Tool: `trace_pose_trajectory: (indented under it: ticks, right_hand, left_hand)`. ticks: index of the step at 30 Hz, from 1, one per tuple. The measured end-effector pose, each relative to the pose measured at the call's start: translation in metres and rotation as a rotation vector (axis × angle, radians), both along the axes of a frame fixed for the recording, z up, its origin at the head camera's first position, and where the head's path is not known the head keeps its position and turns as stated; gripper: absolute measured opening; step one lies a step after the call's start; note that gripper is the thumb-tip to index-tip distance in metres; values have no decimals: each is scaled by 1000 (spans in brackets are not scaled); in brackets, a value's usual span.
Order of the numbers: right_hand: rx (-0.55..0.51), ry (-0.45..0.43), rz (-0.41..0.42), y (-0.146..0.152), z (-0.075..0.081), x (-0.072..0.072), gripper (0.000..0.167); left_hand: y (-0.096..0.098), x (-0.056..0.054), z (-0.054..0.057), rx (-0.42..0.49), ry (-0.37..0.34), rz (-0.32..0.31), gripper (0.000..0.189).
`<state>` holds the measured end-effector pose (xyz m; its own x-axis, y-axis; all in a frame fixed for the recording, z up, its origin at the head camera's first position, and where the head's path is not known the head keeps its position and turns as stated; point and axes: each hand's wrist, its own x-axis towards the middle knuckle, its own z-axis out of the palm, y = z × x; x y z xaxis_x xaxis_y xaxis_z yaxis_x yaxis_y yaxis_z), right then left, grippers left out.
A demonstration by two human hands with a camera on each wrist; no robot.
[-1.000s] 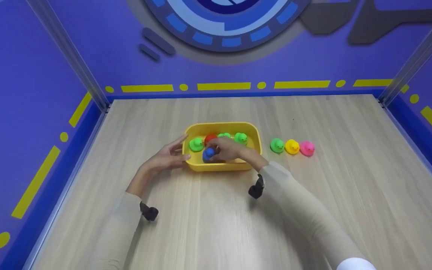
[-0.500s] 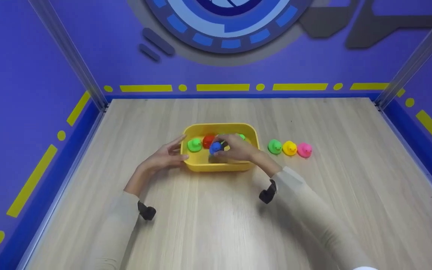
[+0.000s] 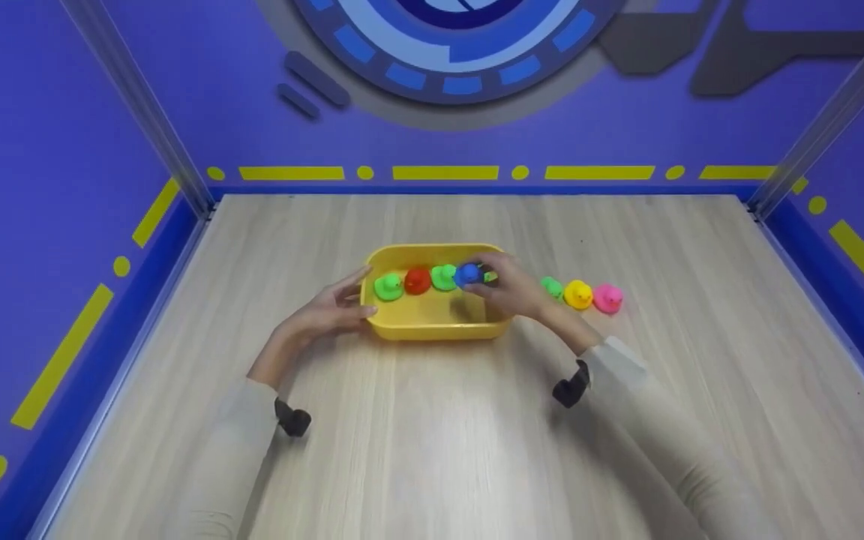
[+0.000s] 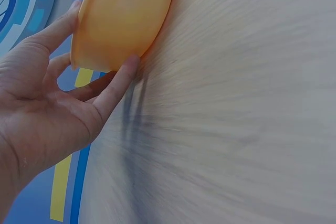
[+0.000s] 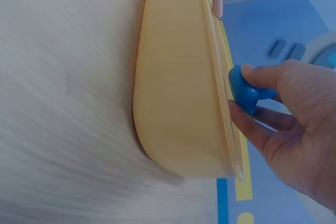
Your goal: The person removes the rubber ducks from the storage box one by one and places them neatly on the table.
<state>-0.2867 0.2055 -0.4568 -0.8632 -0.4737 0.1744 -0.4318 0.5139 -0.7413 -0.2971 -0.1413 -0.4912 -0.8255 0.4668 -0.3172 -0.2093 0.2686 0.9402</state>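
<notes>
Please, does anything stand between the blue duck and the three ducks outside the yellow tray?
Yes: the right end of the yellow tray, partly behind the right hand pinching the blue duck. The duck appears above the rim, though.

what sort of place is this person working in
Likely a small purpose-built booth, perhaps for demonstrations or recording: printed blue panels with metal-looking corner posts enclose three visible sides of a wood-grain work surface.

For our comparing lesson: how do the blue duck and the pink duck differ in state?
The blue duck is pinched in the right hand; the pink duck is untouched. The blue duck is held up over the tub; the pink duck sits on the table outside it. Both are toy ducks.
</notes>
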Motion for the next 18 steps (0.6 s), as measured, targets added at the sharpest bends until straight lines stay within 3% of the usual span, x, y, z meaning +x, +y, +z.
trace_pose_trajectory:
  ticks: [7,18]
  right_hand:
    - [-25,29,-48,13,2,4,35]
    - [-60,22,-72,27,1,6,37]
  left_hand:
    - [-1,0,-2,29,29,-30,86]
    - [-2,-1,0,4,20,-20,86]
